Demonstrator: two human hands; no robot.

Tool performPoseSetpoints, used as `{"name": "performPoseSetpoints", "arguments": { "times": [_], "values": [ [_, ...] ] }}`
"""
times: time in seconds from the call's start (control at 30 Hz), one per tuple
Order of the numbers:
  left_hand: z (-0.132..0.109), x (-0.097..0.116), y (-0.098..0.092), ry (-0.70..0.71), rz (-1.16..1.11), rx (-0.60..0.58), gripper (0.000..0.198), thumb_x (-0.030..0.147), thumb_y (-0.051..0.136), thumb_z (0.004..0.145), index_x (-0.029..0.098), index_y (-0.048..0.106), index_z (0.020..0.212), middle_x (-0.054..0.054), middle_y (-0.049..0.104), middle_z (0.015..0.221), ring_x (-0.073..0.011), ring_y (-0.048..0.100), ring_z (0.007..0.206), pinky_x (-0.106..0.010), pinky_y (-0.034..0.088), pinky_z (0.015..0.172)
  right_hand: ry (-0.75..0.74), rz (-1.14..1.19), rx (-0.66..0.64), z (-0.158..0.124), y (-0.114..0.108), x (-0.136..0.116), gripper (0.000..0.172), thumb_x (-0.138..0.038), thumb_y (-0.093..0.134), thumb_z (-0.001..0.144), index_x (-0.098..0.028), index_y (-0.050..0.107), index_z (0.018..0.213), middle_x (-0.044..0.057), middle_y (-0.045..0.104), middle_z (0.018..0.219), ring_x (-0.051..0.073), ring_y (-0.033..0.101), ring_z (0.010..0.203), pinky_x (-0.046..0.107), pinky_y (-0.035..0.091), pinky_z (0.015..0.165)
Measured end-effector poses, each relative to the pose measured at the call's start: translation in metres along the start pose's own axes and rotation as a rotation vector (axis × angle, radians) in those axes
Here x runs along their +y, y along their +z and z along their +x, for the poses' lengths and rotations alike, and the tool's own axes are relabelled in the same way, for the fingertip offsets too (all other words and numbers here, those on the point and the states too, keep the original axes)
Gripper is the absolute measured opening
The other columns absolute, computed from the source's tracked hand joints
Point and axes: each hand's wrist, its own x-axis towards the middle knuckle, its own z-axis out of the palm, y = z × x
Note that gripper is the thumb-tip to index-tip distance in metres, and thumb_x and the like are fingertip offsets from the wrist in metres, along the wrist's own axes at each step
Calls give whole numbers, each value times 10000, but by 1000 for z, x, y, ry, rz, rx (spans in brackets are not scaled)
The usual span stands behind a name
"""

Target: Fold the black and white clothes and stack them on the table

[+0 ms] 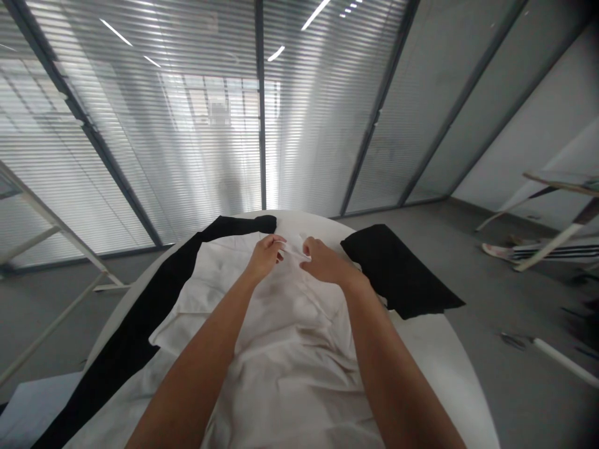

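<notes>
A large white cloth (pixel 290 349), wrinkled toward the near side, is spread over a round white table (pixel 444 368). Near its far edge my left hand (pixel 266 254) pinches a raised strip of the white cloth. My right hand (pixel 322 259) has its fingers closed on the same strip, a short way to the right. Black fabric (pixel 159 299) runs along the left side and the far edge of the white cloth. Another black piece (pixel 397 268) lies right of my right hand, partly over the table's edge.
Glass panels with blinds (pixel 309 125) stand beyond the table. A pale metal frame (pixel 70 234) is at the left. On the right are a rack (pixel 556 234) and a white pole (pixel 564 362) near the grey floor. White sheets (pixel 35 405) lie lower left.
</notes>
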Motion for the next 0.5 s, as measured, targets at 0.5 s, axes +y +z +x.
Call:
{"name": "performPoseSetpoints", "arguments": {
  "times": [0.5],
  "values": [
    [-4, 35, -19, 11, -110, 166, 187, 259, 561, 783, 160, 645, 918, -25, 660, 788, -108, 626, 523, -200, 458, 461, 119, 8, -283, -26, -41, 37, 260, -128, 625, 680, -151, 621, 939, 99, 665, 984, 210, 627, 862, 270, 476, 713]
  ]
}}
